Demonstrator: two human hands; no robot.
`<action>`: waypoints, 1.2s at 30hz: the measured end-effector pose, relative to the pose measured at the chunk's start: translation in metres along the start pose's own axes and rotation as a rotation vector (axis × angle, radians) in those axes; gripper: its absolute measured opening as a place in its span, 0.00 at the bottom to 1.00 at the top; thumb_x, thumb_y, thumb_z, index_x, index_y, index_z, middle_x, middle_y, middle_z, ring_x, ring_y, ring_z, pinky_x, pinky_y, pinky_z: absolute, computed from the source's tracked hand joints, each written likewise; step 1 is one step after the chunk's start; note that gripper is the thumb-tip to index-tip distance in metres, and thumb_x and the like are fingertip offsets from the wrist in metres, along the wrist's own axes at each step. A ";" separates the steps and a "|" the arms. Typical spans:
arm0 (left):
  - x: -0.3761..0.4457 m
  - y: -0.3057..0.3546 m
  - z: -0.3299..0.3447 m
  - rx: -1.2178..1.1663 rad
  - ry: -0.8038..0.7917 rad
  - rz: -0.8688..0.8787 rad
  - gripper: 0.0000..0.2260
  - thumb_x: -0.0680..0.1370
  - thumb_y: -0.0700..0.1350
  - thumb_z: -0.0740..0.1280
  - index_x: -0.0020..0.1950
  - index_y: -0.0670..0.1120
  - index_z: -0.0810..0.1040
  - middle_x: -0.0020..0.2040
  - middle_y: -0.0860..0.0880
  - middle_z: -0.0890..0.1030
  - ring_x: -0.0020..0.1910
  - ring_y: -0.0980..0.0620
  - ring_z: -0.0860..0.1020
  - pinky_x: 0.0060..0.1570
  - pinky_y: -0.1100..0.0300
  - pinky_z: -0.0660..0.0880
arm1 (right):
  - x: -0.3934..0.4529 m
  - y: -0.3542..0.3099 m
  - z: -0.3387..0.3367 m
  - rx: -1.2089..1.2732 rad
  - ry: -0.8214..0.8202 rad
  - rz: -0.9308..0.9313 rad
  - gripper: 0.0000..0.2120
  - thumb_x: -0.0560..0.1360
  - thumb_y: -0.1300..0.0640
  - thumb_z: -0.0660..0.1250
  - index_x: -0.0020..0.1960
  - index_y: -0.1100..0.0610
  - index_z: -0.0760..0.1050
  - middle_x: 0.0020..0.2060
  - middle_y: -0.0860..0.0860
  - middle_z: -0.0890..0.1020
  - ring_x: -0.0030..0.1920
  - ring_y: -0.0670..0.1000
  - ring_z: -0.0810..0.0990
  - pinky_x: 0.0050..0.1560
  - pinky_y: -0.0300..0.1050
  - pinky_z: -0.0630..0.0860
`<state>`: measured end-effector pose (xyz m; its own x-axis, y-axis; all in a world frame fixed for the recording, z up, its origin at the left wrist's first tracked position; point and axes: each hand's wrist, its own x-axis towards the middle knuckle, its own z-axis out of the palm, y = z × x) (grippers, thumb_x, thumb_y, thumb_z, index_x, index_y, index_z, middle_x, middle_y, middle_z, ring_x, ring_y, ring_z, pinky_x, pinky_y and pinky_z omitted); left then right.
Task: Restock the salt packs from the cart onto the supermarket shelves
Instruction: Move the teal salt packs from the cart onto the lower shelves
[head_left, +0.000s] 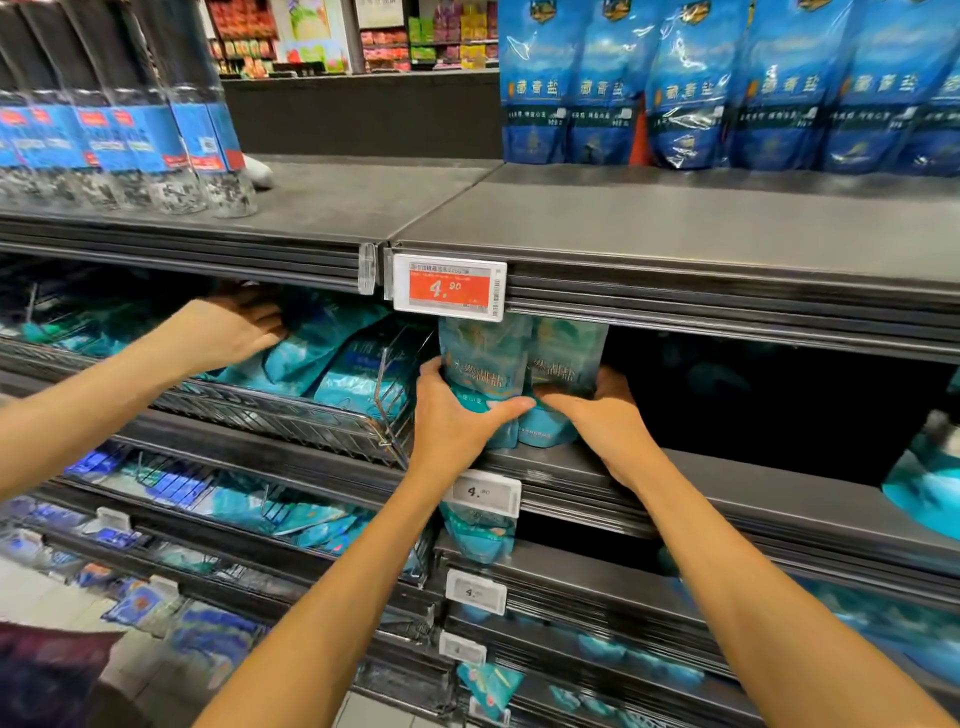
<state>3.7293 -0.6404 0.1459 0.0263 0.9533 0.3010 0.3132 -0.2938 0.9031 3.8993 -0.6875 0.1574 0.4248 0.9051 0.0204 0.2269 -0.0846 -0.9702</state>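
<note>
Both forearms stretch forward and up from the bottom edge toward the red tag (449, 287), which hangs on a shelf lip. Just below that tag, the left hand (457, 415) curls round the left side of two upright teal packs (519, 366), thumb across their lower front. The right hand (602, 415) cups them from the right, fingers bent against the lower edge. The packs stand side by side, touching, on the shelf (727, 488) under the tag, their tops hidden behind it.

Left of the tag, a third arm comes in from the left edge. Its hand (236, 325) lies on more teal packs heaped in a wire basket (291, 415); I cannot tell how its fingers sit.

Above the tag, blue bags (685, 88) stand in a row at the right, and bottles (130, 130) at the left.
</note>
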 end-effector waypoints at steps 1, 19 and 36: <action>-0.002 0.001 0.001 0.003 0.029 0.004 0.49 0.56 0.61 0.82 0.68 0.44 0.63 0.62 0.48 0.73 0.60 0.52 0.75 0.58 0.63 0.73 | 0.000 0.002 -0.002 -0.026 -0.014 -0.017 0.14 0.68 0.50 0.78 0.48 0.46 0.74 0.52 0.51 0.84 0.48 0.49 0.83 0.53 0.50 0.81; -0.056 -0.011 -0.005 0.068 0.139 0.142 0.40 0.73 0.64 0.68 0.76 0.46 0.56 0.69 0.50 0.64 0.70 0.52 0.65 0.68 0.59 0.65 | -0.014 0.007 -0.017 -0.078 -0.095 -0.169 0.18 0.70 0.45 0.77 0.57 0.50 0.80 0.44 0.39 0.85 0.46 0.36 0.82 0.49 0.35 0.79; -0.200 0.031 0.126 -0.381 -0.447 0.308 0.03 0.78 0.50 0.61 0.50 0.59 0.71 0.39 0.51 0.76 0.39 0.44 0.75 0.42 0.49 0.74 | -0.184 0.084 -0.159 -0.081 0.499 -0.221 0.18 0.70 0.69 0.76 0.54 0.55 0.77 0.48 0.54 0.84 0.43 0.47 0.85 0.46 0.35 0.77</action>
<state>3.8529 -0.8310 0.0752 0.4784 0.7349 0.4807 -0.1269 -0.4838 0.8659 3.9792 -0.9275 0.1100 0.7186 0.5994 0.3527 0.4161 0.0359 -0.9086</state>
